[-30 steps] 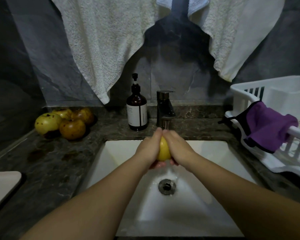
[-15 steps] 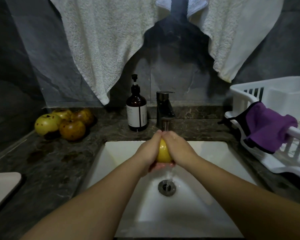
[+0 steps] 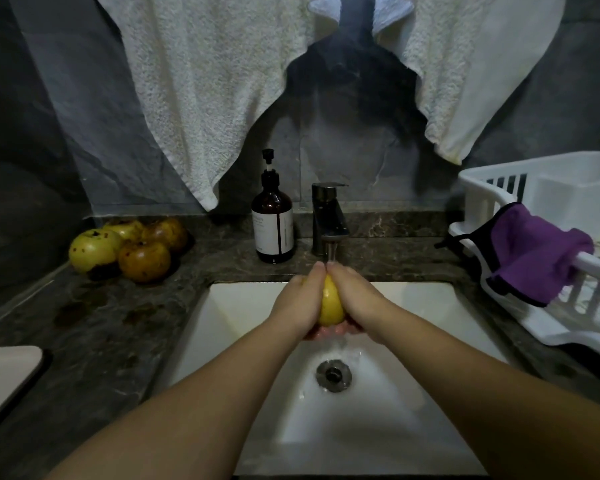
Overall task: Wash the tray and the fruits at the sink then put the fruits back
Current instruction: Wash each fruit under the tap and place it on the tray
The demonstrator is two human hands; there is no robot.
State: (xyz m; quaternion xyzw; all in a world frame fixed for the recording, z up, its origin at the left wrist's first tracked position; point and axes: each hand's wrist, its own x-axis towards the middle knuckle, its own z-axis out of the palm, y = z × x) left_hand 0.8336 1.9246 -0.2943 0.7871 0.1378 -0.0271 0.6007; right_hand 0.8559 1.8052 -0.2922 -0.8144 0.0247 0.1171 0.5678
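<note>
Both hands are staying clasped on the yellow fruit [image 3: 331, 303] under the tap [image 3: 328, 223], having drifted only slightly since a second ago. Dark marbled stone is forming the desk [image 3: 118, 341] around the white sink [image 3: 413, 306], with white towels [image 3: 205, 81] hanging on the grey wall behind. Curling round the fruit from either side are the left hand [image 3: 300, 303] and the right hand [image 3: 355, 303], fingertips meeting on top, directly above the drain [image 3: 334, 375]. Four more fruits [image 3: 129, 247] are sitting at the desk's back left, well apart from the sink. A brown pump bottle [image 3: 272, 223] is standing just beside the tap. A white rack [image 3: 551, 271] with a purple cloth [image 3: 534, 251] draped over its rim is crowding the right edge.
</note>
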